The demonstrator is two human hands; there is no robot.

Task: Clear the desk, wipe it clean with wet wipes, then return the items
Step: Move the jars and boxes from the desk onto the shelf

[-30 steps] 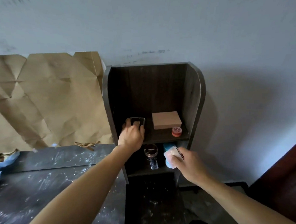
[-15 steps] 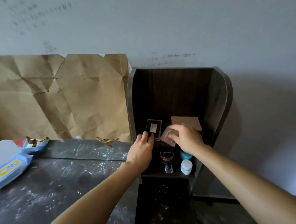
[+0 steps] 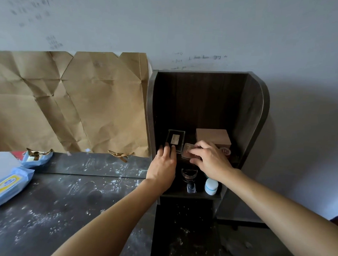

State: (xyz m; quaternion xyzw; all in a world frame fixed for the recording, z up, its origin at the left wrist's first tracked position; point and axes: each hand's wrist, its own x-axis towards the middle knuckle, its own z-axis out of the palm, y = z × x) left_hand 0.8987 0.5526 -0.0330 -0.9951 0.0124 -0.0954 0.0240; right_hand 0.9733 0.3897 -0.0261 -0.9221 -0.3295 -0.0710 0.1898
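The left hand's (image 3: 163, 164) fingers lie nearly straight and close together, tips touching the front edge of a small black box (image 3: 175, 140) on the upper level of the dark shelf unit (image 3: 257, 111). Just beside it, the right hand's (image 3: 211, 160) curled fingers pinch a small flat case (image 3: 187, 150), in front of a tan box (image 3: 213, 136). A pack of wet wipes (image 3: 8, 185) lies at the far left of the dusty desk (image 3: 65, 210).

Setting: domestic room, personal desk corner.
Furniture: dark worktop (image 3: 65, 210) flecked with white specks; small dark wooden shelf unit (image 3: 250, 115) at its right edge.
Contents: white jar (image 3: 211, 186) and cardboard box (image 3: 212, 136) on the shelves; wet wipes pack (image 3: 7, 187) at the left edge.
Wall: painted wall (image 3: 187, 23) with handwriting (image 3: 199, 61); creased brown paper (image 3: 79, 105) along the back edge.
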